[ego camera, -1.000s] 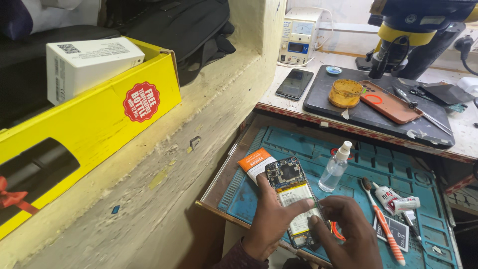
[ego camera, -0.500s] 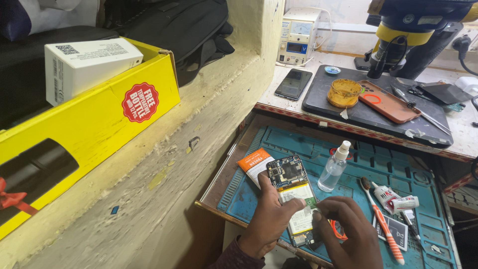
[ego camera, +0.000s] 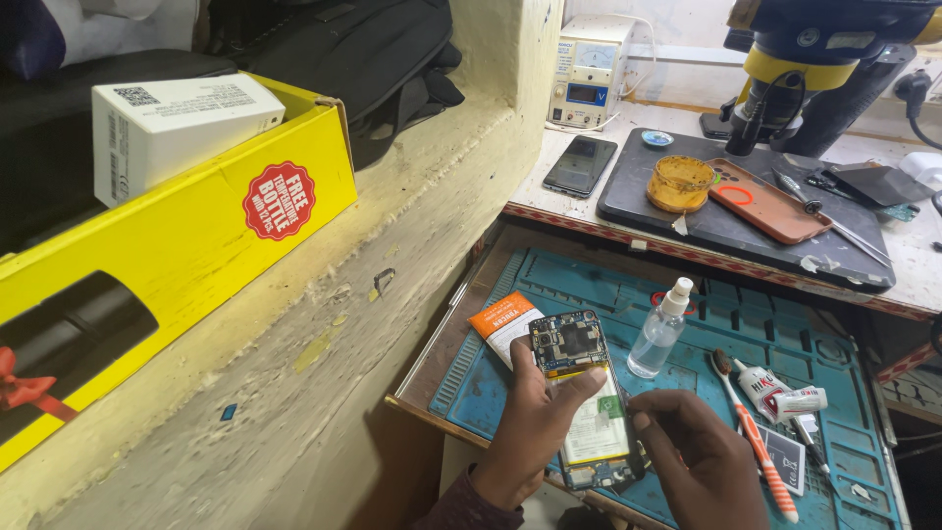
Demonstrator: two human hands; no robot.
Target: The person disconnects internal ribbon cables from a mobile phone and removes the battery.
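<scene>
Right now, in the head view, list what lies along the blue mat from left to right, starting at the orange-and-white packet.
Orange-and-white packet → opened phone, held in the left hand with the right hand at its edge → clear spray bottle → orange-and-white toothbrush → small white tube.

opened phone (ego camera: 587, 412): bare circuit board and metal shields, dull sheen
work mat (ego camera: 589, 285): blue rubbery, matt, scuffed
spray bottle (ego camera: 657, 334): clear glossy plastic, white cap
toothbrush (ego camera: 756, 442): orange and white plastic
yellow box (ego camera: 186, 255): glossy printed cardboard
ledge (ego camera: 324, 344): rough, chipped painted plaster
phone case (ego camera: 770, 206): smooth matt orange-brown
</scene>
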